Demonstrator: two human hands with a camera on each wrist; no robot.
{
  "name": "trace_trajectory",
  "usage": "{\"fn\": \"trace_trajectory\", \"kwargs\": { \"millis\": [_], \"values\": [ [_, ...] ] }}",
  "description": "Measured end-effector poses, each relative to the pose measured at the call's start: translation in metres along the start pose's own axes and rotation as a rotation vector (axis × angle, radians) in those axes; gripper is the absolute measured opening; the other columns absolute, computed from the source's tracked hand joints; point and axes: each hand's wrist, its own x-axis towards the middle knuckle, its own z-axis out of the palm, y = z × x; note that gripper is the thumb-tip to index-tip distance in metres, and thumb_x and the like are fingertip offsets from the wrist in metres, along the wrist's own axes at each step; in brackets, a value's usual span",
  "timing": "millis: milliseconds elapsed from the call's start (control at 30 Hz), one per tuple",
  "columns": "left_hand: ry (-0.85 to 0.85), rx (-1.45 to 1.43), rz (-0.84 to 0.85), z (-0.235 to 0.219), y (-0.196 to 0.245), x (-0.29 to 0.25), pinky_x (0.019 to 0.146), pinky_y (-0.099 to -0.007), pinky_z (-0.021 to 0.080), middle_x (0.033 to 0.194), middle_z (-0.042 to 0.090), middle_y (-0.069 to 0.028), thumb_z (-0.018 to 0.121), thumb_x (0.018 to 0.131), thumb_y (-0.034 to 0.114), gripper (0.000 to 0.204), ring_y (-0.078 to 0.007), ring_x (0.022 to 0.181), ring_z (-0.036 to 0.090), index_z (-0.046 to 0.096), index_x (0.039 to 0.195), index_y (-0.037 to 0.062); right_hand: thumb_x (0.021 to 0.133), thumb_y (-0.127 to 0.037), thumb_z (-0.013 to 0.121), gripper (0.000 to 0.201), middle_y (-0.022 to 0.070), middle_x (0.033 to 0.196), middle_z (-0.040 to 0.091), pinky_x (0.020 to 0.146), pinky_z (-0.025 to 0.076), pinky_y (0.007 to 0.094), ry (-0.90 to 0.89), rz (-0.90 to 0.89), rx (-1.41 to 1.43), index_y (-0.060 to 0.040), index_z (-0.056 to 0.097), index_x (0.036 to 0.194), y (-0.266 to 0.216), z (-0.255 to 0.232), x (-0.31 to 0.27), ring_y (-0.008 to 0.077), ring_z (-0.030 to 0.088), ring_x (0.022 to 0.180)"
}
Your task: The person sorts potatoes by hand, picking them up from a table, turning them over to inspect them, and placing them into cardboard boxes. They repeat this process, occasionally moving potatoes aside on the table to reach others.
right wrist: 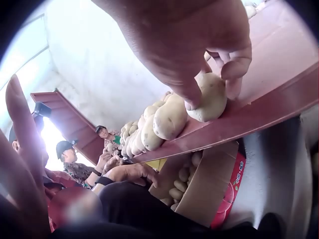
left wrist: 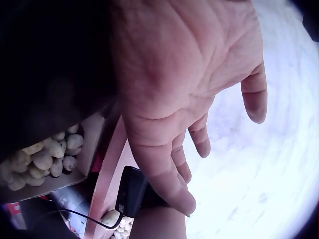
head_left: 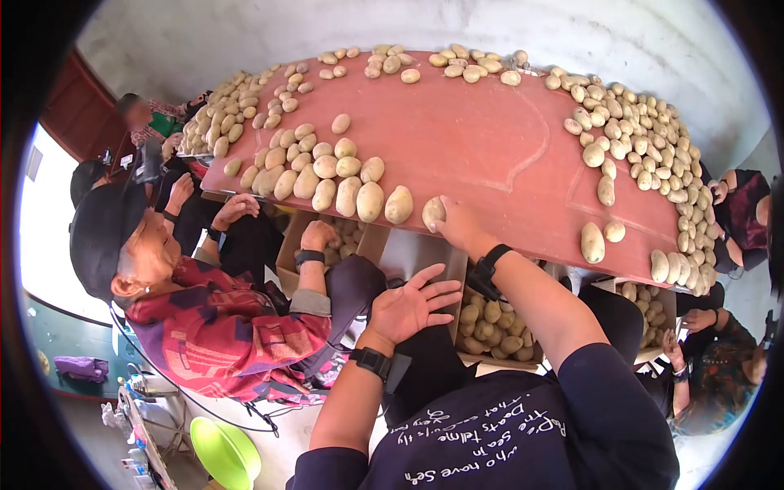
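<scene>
At the near edge of the red table (head_left: 474, 122), my right hand (head_left: 462, 224) grips a tan potato (head_left: 433, 214) at the end of a row. In the right wrist view, thumb and fingers stand on either side of that potato (right wrist: 212, 102), which sits on the tabletop right at its edge. Another potato (head_left: 398, 205) lies just left of it, with several rows of potatoes (head_left: 306, 181) beyond. My left hand (head_left: 412, 306) is in the air below the table edge, palm showing and fingers spread, with nothing in it. The left wrist view shows the same bare palm (left wrist: 184, 64).
Large heaps of potatoes lie at the table's right end (head_left: 637, 131) and left end (head_left: 220, 114). Cardboard boxes of potatoes (head_left: 494, 331) stand under the edge. A person in a red patterned top (head_left: 237, 327) sits close on the left; other people sit around the table.
</scene>
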Motion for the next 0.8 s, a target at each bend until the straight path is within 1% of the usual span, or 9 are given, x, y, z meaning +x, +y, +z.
{"fn": "trace_trajectory", "kwargs": {
  "millis": [100, 267, 300, 467, 567, 633, 667, 767, 800],
  "values": [
    [0.004, 0.032, 0.002, 0.0, 0.001, 0.001, 0.102, -0.0538, 0.043, 0.147, 0.032, -0.0283, 0.064, 0.082, 0.043, 0.088, -0.0401, 0.137, 0.036, 0.023, 0.15, 0.0061, 0.079, -0.021, 0.071, 0.062, 0.028, 0.119, 0.056, 0.094, 0.046, 0.0459, 0.067, -0.058, 0.139, 0.0008, 0.047, 0.132, -0.006, 0.015, 0.006, 0.0415, 0.057, 0.109],
    [-0.007, 0.05, -0.003, -0.002, 0.001, 0.002, 0.103, -0.0527, 0.043, 0.147, 0.035, -0.026, 0.064, 0.081, 0.044, 0.087, -0.0386, 0.135, 0.038, 0.025, 0.15, 0.0085, 0.079, -0.016, 0.071, 0.06, 0.028, 0.116, 0.059, 0.093, 0.046, 0.0461, 0.091, -0.088, 0.068, 0.0022, 0.047, 0.13, -0.015, 0.02, 0.016, 0.0422, 0.056, 0.11],
    [-0.002, 0.02, -0.004, -0.001, 0.002, 0.002, 0.104, -0.0526, 0.042, 0.147, 0.035, -0.0262, 0.065, 0.08, 0.042, 0.087, -0.0381, 0.136, 0.038, 0.026, 0.149, 0.0071, 0.079, -0.016, 0.071, 0.059, 0.0278, 0.115, 0.059, 0.093, 0.046, 0.0462, 0.088, -0.1, 0.063, 0.0024, 0.048, 0.129, -0.013, 0.021, 0.016, 0.0421, 0.057, 0.11],
    [0.013, 0.056, 0.003, -0.003, 0.002, 0.003, 0.103, -0.0528, 0.042, 0.147, 0.034, -0.0265, 0.064, 0.082, 0.045, 0.087, -0.039, 0.136, 0.037, 0.023, 0.15, 0.009, 0.079, -0.019, 0.071, 0.053, 0.0273, 0.112, 0.062, 0.092, 0.047, 0.0459, -0.018, -0.064, 0.062, 0.0017, 0.051, 0.124, -0.013, 0.016, 0.023, 0.0416, 0.059, 0.107],
    [0.023, 0.068, 0.007, -0.003, 0.001, 0.001, 0.103, -0.0529, 0.042, 0.148, 0.033, -0.0268, 0.063, 0.083, 0.045, 0.087, -0.0389, 0.137, 0.036, 0.022, 0.151, 0.0094, 0.082, -0.016, 0.067, 0.038, 0.0245, 0.107, 0.063, 0.088, 0.048, 0.0458, 0.001, -0.168, 0.062, -0.0011, 0.057, 0.115, -0.006, 0.009, 0.014, 0.0413, 0.06, 0.102],
    [0.029, 0.078, 0.006, -0.004, 0.003, 0.0, 0.103, -0.0529, 0.042, 0.148, 0.032, -0.0268, 0.063, 0.083, 0.046, 0.087, -0.0388, 0.137, 0.036, 0.021, 0.151, 0.0096, 0.083, -0.013, 0.063, 0.027, 0.0205, 0.102, 0.063, 0.084, 0.048, 0.0457, 0.07, -0.283, 0.153, -0.0034, 0.06, 0.108, -0.001, -0.001, -0.005, 0.0395, 0.06, 0.097],
    [0.067, 0.09, 0.004, 0.0, 0.003, 0.0, 0.104, -0.0526, 0.041, 0.147, 0.034, -0.0269, 0.063, 0.079, 0.046, 0.093, -0.0385, 0.136, 0.037, 0.019, 0.151, 0.0061, 0.083, -0.011, 0.061, 0.022, 0.0185, 0.099, 0.063, 0.082, 0.048, 0.0456, 0.108, -0.343, 0.197, -0.0046, 0.062, 0.104, 0.003, -0.007, -0.017, 0.0386, 0.06, 0.094],
    [0.071, 0.086, -0.004, -0.003, 0.003, 0.0, 0.104, -0.0529, 0.041, 0.147, 0.034, -0.0266, 0.063, 0.08, 0.046, 0.093, -0.0384, 0.136, 0.037, 0.019, 0.151, 0.0064, 0.086, -0.011, 0.057, 0.017, 0.0118, 0.094, 0.063, 0.075, 0.05, 0.0411, 0.055, -0.542, 0.183, -0.0072, 0.065, 0.101, 0.029, -0.016, -0.057, 0.031, 0.061, 0.086],
    [0.07, 0.084, -0.005, -0.003, 0.003, 0.001, 0.104, -0.053, 0.041, 0.147, 0.034, -0.0265, 0.063, 0.08, 0.046, 0.093, -0.0384, 0.136, 0.037, 0.019, 0.151, 0.0065, 0.085, -0.01, 0.057, 0.015, 0.0119, 0.093, 0.062, 0.076, 0.049, 0.0428, -0.051, -0.514, 0.164, -0.0077, 0.065, 0.097, 0.041, -0.014, -0.074, 0.033, 0.06, 0.085]
  ]
}}
